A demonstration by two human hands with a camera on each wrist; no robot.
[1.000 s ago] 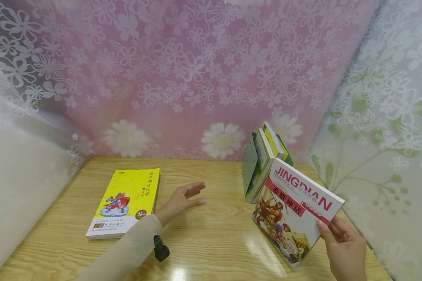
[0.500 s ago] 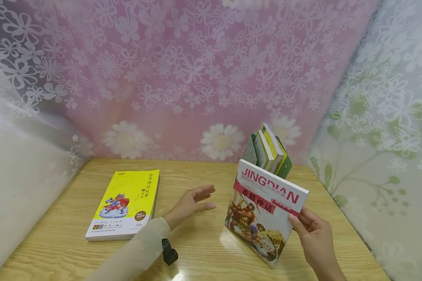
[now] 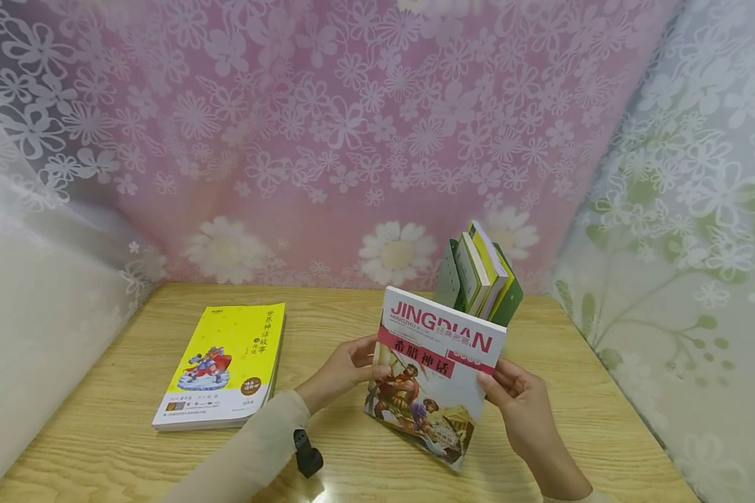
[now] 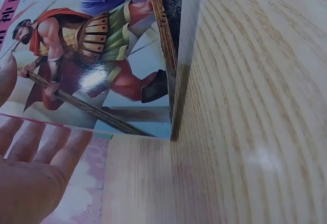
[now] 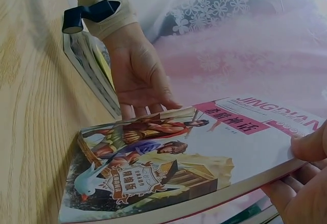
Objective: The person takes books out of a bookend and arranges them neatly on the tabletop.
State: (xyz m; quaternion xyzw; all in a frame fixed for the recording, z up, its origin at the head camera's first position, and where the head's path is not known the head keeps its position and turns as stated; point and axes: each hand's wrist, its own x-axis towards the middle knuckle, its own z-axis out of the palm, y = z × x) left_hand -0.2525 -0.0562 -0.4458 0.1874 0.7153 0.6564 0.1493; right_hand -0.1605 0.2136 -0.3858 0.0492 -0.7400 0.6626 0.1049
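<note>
A paperback book (image 3: 430, 384) with a white, red-banded cover and painted warriors stands tilted above the table, its cover toward me. My right hand (image 3: 525, 409) pinches its right edge, thumb on the cover and fingers behind. At the opposite edge, my left hand (image 3: 342, 370) has its thumb on the front and its fingers behind the book. The left wrist view shows this left hand (image 4: 38, 168) with fingers passing under the cover's edge. Seen from the right wrist, the book (image 5: 204, 168) lies between both hands, its lower corner close to the wooden surface.
A yellow book (image 3: 226, 349) lies flat on the wooden table (image 3: 346, 461) at the left. Behind the held book, a green bookend (image 3: 448, 274) holds several upright books (image 3: 487, 269). A pink floral curtain (image 3: 327, 140) hangs at the back.
My right hand has carried the white book leftward from the right side to in front of the bookend. My left hand has moved slightly right and now holds the book's left edge.
</note>
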